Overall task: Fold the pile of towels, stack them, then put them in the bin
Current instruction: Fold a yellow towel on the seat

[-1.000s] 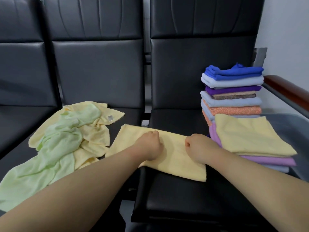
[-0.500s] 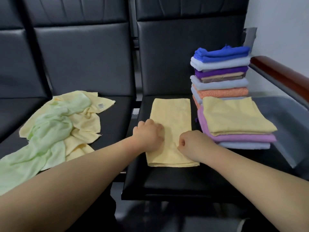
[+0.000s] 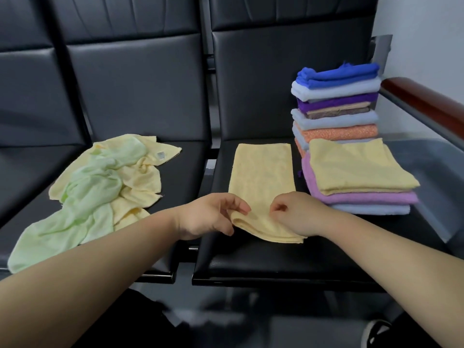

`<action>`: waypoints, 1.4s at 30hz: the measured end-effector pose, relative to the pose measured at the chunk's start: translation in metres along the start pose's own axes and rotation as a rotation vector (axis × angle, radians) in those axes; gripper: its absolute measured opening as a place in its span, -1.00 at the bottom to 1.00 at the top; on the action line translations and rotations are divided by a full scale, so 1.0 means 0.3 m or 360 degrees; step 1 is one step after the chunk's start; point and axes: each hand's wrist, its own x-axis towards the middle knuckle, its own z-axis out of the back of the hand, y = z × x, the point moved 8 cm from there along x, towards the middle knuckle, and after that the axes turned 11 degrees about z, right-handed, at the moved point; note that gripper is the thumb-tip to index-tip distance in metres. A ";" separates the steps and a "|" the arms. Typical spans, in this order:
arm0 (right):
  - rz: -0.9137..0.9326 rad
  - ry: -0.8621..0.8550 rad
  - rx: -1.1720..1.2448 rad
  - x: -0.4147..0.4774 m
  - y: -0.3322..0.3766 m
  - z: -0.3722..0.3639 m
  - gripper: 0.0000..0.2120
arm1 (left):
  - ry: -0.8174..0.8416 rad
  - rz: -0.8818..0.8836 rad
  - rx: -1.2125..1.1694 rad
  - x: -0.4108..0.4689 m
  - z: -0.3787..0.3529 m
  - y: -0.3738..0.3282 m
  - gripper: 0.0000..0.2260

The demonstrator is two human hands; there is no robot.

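Both your left hand and right hand pinch the near end of the yellow towel on the seat. Lift unevenly and its layers may slip, skewing the fold.

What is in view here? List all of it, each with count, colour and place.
yellow towel: one, pale yellow, folded into a strip on the right seat.
loose towels: count unclear, green and yellow, heaped on the middle seat.
low stack: three folded layers show, yellow over lilac over pale blue, right of the yellow towel.
tall stack: several folded towels, blue, pale blue, purple, brown, orange, behind the low stack.
seats: three in view, black, in a row.
armrest: one, brown, far right.
grey surface: one, right of the stacks; cannot tell what it is.
left hand: pinches the yellow towel's near left corner.
right hand: pinches its near right edge.
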 end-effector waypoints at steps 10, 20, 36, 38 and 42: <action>-0.0027 0.0012 -0.0055 -0.054 0.037 -0.012 -0.67 | -0.0859 -0.0242 0.0376 -0.034 0.099 -0.124 -0.98; -0.0291 -0.0338 0.0898 -0.062 0.000 0.105 -0.77 | -0.0611 0.0121 -0.0114 -0.076 0.184 -0.094 -0.96; -0.0531 -0.0626 0.1091 0.078 -0.082 0.111 -0.74 | -0.1019 0.0267 -0.0375 0.054 0.285 -0.034 -0.88; -0.0500 -0.0790 0.0925 0.105 -0.102 0.128 -0.72 | -0.1121 0.0242 -0.0264 0.089 0.307 -0.033 -0.81; -0.0518 -0.0911 0.0644 0.162 -0.141 0.130 -0.73 | -0.1315 0.0280 0.0118 0.152 0.337 -0.032 -0.78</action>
